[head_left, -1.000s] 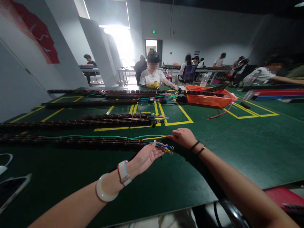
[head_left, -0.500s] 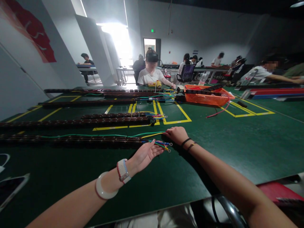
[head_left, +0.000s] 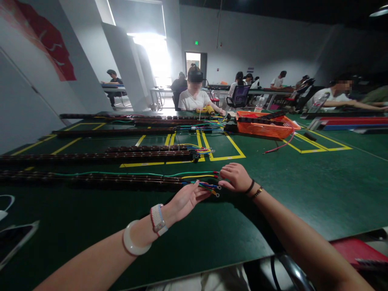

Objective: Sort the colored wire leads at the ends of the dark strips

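My left hand (head_left: 188,200) is cupped palm up, its thumb and fingers around a few coloured wires (head_left: 209,186). Bare ring terminals (head_left: 217,195) stick out past its fingertips. My right hand (head_left: 235,177) has curled fingers at the tips of a green wire (head_left: 145,173) and a yellow wire (head_left: 197,176). Red sleeves show just before those fingertips, which partly hide the wire ends. All these wires come from the right end of a long dark bundle of strips (head_left: 106,180) lying on the green table (head_left: 273,190).
More dark strip bundles (head_left: 145,155) with wire ends lie farther back. An orange basket (head_left: 266,130) holds dark parts, and a pink-red wire (head_left: 277,148) hangs from it. Yellow tape (head_left: 227,156) marks the tabletop. A co-worker (head_left: 194,99) sits opposite. A phone-like device (head_left: 18,242) lies at left.
My right hand has slid right along the green and yellow wires to their tips, baring the red sleeves. My left hand stays nearly in place, its fingers a little more curled.
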A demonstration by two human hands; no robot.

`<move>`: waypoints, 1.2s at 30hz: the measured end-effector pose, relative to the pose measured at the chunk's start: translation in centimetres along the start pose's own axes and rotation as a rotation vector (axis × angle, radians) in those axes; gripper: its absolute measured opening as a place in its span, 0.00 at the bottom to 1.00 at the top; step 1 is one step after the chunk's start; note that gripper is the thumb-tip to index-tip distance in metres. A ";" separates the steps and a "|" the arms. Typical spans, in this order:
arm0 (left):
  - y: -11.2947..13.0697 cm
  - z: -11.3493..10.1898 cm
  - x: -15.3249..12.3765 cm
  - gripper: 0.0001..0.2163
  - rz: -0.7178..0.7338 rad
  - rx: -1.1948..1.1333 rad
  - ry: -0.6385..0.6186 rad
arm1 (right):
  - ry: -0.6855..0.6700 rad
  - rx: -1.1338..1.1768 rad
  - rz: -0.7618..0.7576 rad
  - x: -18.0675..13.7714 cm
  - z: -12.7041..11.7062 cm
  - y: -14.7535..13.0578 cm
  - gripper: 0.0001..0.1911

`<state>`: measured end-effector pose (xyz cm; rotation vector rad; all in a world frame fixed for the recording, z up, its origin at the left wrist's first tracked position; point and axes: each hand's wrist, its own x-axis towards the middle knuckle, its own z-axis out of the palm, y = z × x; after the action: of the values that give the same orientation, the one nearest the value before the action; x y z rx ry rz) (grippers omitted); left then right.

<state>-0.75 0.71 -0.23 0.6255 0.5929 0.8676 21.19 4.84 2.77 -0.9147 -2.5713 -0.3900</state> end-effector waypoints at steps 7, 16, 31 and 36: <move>0.3 0.3 -0.2 0.08 -0.022 -0.012 0.048 | 0.046 -0.027 -0.375 0.7 0.1 -2.2 0.26; 0.4 0.7 -0.4 0.10 -0.010 -0.036 0.015 | -0.001 -0.001 -0.074 0.7 0.5 -2.0 0.20; 0.3 0.5 -0.4 0.13 -0.026 0.005 0.003 | -0.286 0.087 0.552 1.0 2.5 -1.5 0.27; 0.6 0.9 -0.7 0.14 -0.037 0.034 0.058 | -0.362 -0.038 0.536 1.5 2.4 -2.3 0.29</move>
<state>-0.76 0.21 0.92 0.6194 0.6712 0.8445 18.02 4.87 1.00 -1.7620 -2.4783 -0.1237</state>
